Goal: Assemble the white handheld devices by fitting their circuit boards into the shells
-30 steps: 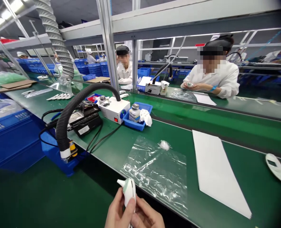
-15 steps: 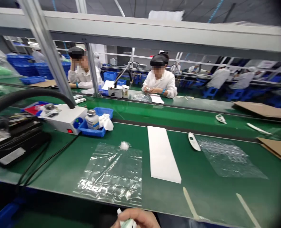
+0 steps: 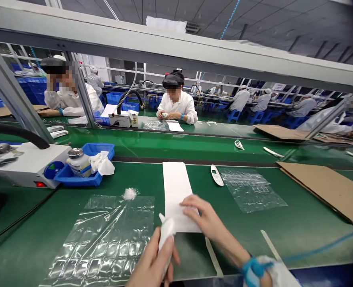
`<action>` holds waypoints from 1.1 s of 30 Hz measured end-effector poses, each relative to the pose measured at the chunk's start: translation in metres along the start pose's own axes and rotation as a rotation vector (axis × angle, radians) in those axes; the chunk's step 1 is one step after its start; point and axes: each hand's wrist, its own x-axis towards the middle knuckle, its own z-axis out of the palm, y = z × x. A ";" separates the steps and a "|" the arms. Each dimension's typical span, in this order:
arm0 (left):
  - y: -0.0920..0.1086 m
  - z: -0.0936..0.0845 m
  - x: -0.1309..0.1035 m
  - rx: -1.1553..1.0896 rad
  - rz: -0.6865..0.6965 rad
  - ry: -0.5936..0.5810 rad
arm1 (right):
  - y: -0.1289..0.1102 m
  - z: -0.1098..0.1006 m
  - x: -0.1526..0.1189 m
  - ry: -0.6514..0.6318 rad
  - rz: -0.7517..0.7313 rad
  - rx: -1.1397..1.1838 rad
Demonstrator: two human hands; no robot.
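My left hand [image 3: 157, 259] is closed around a white plastic piece [image 3: 168, 231] with a narrow tip, held above the front of the green bench. My right hand [image 3: 202, 217], a blue band at its wrist, has its fingers apart and nothing between them. It hovers over or rests on the lower part of a white paper sheet [image 3: 176, 179]; contact is unclear. Left of the sheet lies a clear plastic bag [image 3: 116, 223] with a small crumpled clear wad [image 3: 130, 193] at its top edge. A white shell part [image 3: 216, 175] lies right of the sheet.
A blue tray [image 3: 106, 149] holds a bottle [image 3: 78, 161] and white tissue, beside a white box device [image 3: 30, 167]. Further right are another clear bag [image 3: 251, 189] and cardboard [image 3: 328, 187]. Beyond, parts lie on a green belt [image 3: 164, 145]; people sit opposite.
The view has shifted to the right. Both hands now show over the bench: my left hand has come up with the white piece, and my right hand is over the paper.
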 end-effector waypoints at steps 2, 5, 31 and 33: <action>0.013 0.010 0.024 0.031 0.071 -0.031 | 0.020 -0.024 0.032 0.018 -0.076 -0.191; 0.021 0.020 0.056 0.064 0.161 0.005 | 0.045 -0.038 0.059 -0.055 -0.079 -0.326; 0.003 0.002 0.032 -0.177 0.020 -0.186 | -0.047 0.035 -0.004 -0.149 0.041 -0.010; -0.002 -0.004 0.028 -0.164 0.051 -0.197 | -0.044 0.043 -0.005 -0.151 0.025 -0.066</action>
